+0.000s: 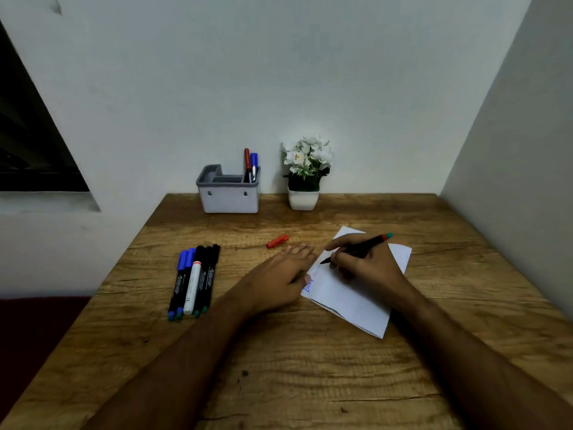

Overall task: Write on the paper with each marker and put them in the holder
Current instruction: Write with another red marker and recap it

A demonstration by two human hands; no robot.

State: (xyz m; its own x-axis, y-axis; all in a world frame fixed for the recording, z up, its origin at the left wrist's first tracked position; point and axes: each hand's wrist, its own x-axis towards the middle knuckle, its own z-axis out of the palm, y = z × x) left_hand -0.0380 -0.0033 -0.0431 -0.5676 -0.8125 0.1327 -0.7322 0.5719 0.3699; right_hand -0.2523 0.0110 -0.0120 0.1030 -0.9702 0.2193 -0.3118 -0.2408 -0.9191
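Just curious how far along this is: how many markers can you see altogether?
8. Five lie side by side on the table, two stand in the holder, and the right hand holds one over the paper. More may be hidden inside the holder.

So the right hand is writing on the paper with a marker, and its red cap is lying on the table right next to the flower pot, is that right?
Not quite. The head view shows the red cap lying mid-table, just beyond the left hand, well short of the flower pot at the wall. The rest holds: the right hand is writing on the paper with a marker.
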